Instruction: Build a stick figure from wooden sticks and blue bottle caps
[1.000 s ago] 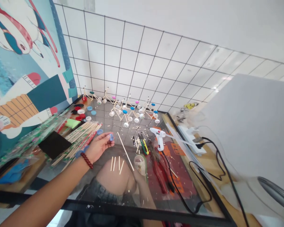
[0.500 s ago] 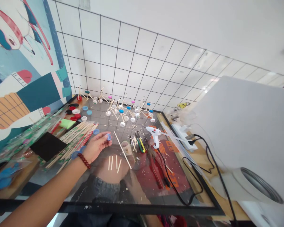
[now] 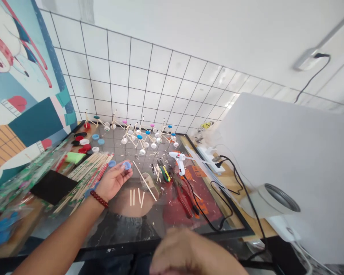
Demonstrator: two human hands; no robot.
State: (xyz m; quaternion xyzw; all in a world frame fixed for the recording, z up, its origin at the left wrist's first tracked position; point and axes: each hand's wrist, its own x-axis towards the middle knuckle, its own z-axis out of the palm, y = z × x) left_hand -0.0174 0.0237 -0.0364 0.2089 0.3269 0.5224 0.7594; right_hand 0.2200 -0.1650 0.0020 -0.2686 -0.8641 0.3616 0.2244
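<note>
Your L hand [image 3: 113,180] is low left of centre, palm up, fingers curled in, pinching a blue bottle cap [image 3: 127,165] at the fingertips, w/ a red bead bracelet [image 3: 99,199] on the wrist. A 2nd blue cap [image 3: 112,163] sits just past the hand. Your R hand [image 3: 192,254] is a big blur at bottom centre, too close to the cam: can't tell if fingers are open, closed or on anything. Upper centre, far end of the glass-topped table [image 3: 218,211]: a cluster of assembled stick-and-cap frames [image 3: 143,135], w/ white, blue & pink caps, so that much is built. Not yet used, as far as visible: loose red, white & blue caps [image 3: 84,141] at upper left, a big bundle of wooden sticks [image 3: 86,175] left of your hand, and short cut stick pieces [image 3: 135,198] lying just below it. A long stick [image 3: 145,181] lies diagonally on the glass centre frame. Right of that: white hot glue gun [image 3: 177,160], yellow utility knife [image 3: 165,172], red-handled pliers [image 3: 185,200], w/ shavings scattered around.
</note>
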